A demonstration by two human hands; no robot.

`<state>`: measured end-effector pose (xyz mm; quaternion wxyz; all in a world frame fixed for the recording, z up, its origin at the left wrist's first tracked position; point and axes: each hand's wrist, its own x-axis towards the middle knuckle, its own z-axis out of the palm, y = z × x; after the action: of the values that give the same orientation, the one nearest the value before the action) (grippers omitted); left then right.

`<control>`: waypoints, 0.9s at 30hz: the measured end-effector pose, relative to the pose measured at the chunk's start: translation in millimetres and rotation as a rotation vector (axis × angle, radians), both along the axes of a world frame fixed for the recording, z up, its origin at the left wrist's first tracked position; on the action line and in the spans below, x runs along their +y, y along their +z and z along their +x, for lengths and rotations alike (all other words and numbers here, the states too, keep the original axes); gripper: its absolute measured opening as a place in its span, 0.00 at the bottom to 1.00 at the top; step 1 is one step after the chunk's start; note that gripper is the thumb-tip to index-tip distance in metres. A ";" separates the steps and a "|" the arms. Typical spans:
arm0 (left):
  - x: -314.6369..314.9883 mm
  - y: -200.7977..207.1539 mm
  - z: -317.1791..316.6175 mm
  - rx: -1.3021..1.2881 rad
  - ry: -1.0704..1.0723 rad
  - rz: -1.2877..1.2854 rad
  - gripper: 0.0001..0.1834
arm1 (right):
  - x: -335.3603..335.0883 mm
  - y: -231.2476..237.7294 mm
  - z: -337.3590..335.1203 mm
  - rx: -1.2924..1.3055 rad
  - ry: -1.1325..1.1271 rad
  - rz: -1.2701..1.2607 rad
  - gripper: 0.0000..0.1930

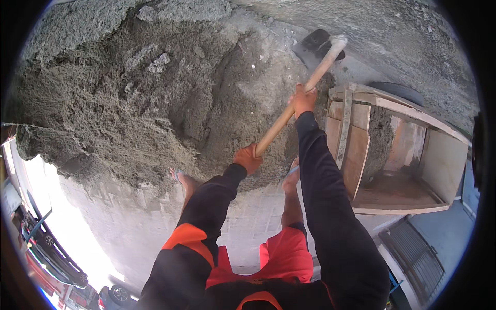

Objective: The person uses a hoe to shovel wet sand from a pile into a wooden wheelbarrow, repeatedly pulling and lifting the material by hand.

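A hoe with a long wooden handle [276, 130] slants from lower middle to upper right. Its dark, flat blade [314, 47] is at the far end, by the edge of the grey wet mix and near the rough wall. My left hand [248, 158] is wrapped round the handle's near end. Farther up, my right hand [304, 99] grips the same handle, arm stretched out. Below the handle and to its left spreads a big heap of grey mortar-like mix [139, 103], lumpy, with a hollow in its middle.
On the right stands a wooden box [403, 207] with grey mix stuck inside; a dark rounded rubber-like thing [397, 92] is behind it. A rough wall [382, 36] runs along the far side. My sandalled feet stand at the heap's near edge. Vehicles [57, 253] are at lower left.
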<state>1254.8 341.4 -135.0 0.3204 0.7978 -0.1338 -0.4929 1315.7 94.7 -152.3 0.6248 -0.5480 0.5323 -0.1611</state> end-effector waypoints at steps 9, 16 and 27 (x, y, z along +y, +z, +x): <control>90.0 96.3 -60.1 0.319 0.221 -0.002 0.25 | 107.8 -63.2 -43.4 0.575 0.247 0.422 0.15; 55.2 239.2 -43.5 0.975 0.420 -0.282 0.28 | 76.2 10.9 -76.2 0.377 0.346 0.807 0.12; -91.1 335.4 -163.0 1.294 0.172 -0.375 0.39 | -43.7 308.2 -199.8 0.189 0.535 0.734 0.09</control>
<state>1091.8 250.3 200.5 0.5070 0.2808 0.0657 -0.8122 1116.0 51.0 155.9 0.7459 -0.4210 0.4484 0.2556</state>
